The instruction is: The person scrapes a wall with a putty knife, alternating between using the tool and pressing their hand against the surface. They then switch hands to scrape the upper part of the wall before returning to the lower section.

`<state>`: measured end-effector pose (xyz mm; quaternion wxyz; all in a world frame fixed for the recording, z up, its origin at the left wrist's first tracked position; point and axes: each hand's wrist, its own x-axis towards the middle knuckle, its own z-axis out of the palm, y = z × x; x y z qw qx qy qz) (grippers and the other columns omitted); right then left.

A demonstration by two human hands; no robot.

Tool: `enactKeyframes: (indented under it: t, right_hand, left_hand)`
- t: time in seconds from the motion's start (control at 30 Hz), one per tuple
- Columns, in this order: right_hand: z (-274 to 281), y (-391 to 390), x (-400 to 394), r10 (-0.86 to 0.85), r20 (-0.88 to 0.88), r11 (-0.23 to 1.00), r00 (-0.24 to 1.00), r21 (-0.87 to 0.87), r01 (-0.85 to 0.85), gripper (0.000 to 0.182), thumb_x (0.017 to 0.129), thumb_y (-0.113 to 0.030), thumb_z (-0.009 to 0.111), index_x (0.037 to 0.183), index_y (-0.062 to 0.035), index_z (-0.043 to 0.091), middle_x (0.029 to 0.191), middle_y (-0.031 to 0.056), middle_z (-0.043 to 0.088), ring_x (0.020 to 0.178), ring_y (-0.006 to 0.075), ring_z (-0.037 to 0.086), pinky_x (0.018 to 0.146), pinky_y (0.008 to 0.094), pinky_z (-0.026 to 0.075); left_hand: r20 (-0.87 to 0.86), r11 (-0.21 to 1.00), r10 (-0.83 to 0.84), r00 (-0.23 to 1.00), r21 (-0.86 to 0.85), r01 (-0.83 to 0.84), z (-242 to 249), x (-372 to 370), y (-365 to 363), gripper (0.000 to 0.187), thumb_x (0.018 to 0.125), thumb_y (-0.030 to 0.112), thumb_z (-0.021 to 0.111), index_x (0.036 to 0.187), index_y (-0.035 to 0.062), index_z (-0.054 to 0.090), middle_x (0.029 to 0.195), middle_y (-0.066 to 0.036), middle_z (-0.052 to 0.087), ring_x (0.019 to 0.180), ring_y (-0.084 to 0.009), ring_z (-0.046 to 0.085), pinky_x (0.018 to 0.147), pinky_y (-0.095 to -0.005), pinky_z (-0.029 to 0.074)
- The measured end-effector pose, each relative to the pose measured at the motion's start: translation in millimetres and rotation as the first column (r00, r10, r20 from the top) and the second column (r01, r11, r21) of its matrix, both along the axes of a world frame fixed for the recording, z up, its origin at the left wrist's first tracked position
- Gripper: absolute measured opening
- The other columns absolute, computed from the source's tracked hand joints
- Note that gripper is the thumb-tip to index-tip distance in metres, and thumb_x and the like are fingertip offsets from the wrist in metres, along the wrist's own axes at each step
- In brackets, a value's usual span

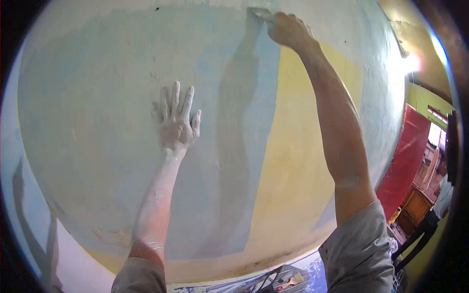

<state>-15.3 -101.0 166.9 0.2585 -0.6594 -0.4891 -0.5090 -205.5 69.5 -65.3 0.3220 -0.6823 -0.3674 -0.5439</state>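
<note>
My left hand [178, 122] lies flat against the painted wall [107, 146], fingers spread, dusted with pale powder up the forearm. High up and to the right, my right hand [291, 31] is closed around the handle of a putty knife [258, 13], whose blade meets the wall near the top. The fingers of that hand are partly hidden behind its back. Grey-blue patches and a yellow section [298, 146] cover the wall, and the right arm casts a long shadow between the two hands.
Below the wall, a brush [294, 280] with a wooden handle and dark items lie on a grey surface. On the right are a red panel [405, 156], a bright lamp [412, 62], a wooden cabinet [414, 207] and a person [437, 205] at the edge of view.
</note>
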Motion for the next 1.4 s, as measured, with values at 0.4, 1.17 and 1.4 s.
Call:
enactKeyframes:
  t: [0.4, 1.17, 1.4]
  right_hand:
    - [35.8, 23.0, 13.9, 0.019, -0.134, 0.999, 0.991, -0.025, -0.022, 0.043, 0.088, -0.012, 0.042, 0.126, -0.0119, 0.061, 0.115, 0.0225, 0.065, 0.108, 0.0359, 0.063, 0.091, 0.0509, 0.051]
    - [-24.0, 27.5, 11.7, 0.115, -0.154, 0.993, 0.981, 0.021, -0.113, 0.036, 0.091, -0.023, 0.049, 0.12, -0.007, 0.063, 0.109, 0.0271, 0.065, 0.103, 0.0449, 0.063, 0.09, 0.051, 0.051]
    - [19.1, 18.8, 34.9, 0.219, -0.256, 0.976, 0.942, 0.077, -0.206, 0.037, 0.098, -0.035, 0.045, 0.124, -0.0165, 0.063, 0.109, 0.0242, 0.067, 0.103, 0.0449, 0.063, 0.09, 0.0513, 0.051]
  left_hand:
    - [0.007, 1.0, 0.007, 1.0, 0.029, -0.007, -2.4, 1.2, 6.0, 0.065, 0.095, 0.041, 0.051, 0.153, 0.0324, 0.022, 0.162, -0.002, 0.015, 0.148, -0.0319, 0.014, 0.117, -0.0603, 0.013]
    - [-0.027, 1.0, 0.019, 0.999, 0.002, -0.019, -4.4, -1.6, -2.8, 0.063, 0.097, 0.043, 0.046, 0.154, 0.0333, 0.02, 0.162, -0.001, 0.013, 0.149, -0.0303, 0.012, 0.118, -0.0581, 0.013]
    - [-0.024, 0.998, 0.064, 0.998, 0.012, -0.064, -0.4, -2.5, -7.6, 0.063, 0.097, 0.043, 0.047, 0.153, 0.0328, 0.021, 0.162, -0.002, 0.014, 0.149, -0.0299, 0.013, 0.118, -0.0581, 0.014]
